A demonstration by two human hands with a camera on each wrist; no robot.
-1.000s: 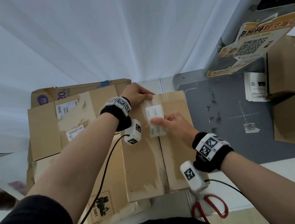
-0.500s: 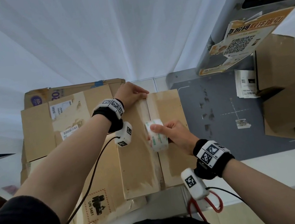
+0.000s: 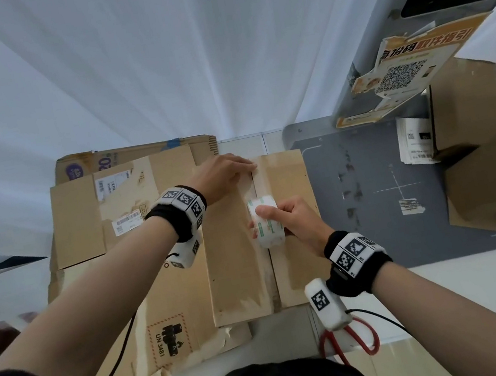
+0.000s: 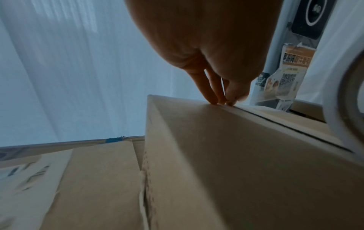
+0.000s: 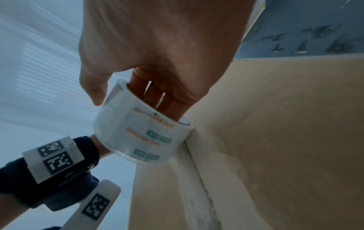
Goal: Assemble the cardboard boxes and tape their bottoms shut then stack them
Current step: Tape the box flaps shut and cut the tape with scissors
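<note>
Cardboard box [image 3: 261, 235], the one being taped, stands bottom-up in front of the person with its two flaps meeting along a centre seam. On that seam sits the tape roll [image 3: 266, 221], upright on its edge about halfway along the box. The right hand [image 3: 291, 218] grips the roll: in the right wrist view its fingers [image 5: 157, 99] pass through the core and the thumb lies over the outer turns, so the hand is clamped on the roll. A pale strip of tape runs along the seam from the roll toward the far edge of the box. There the left hand [image 3: 224, 175] presses down at the seam's far end, and the left wrist view shows its fingertips [image 4: 214, 100] straight and together, touching the box top and curled around nothing.

Left of the box, partly under it, lies a spread of flattened cartons [image 3: 117, 244], one bearing a UN 3481 label. Right of the box is a grey mat [image 3: 390, 195], and beyond the mat stand other brown boxes [image 3: 486, 172]. Red-handled scissors [image 3: 363, 340] lie near the box's near right corner, half hidden behind the wrist camera.
</note>
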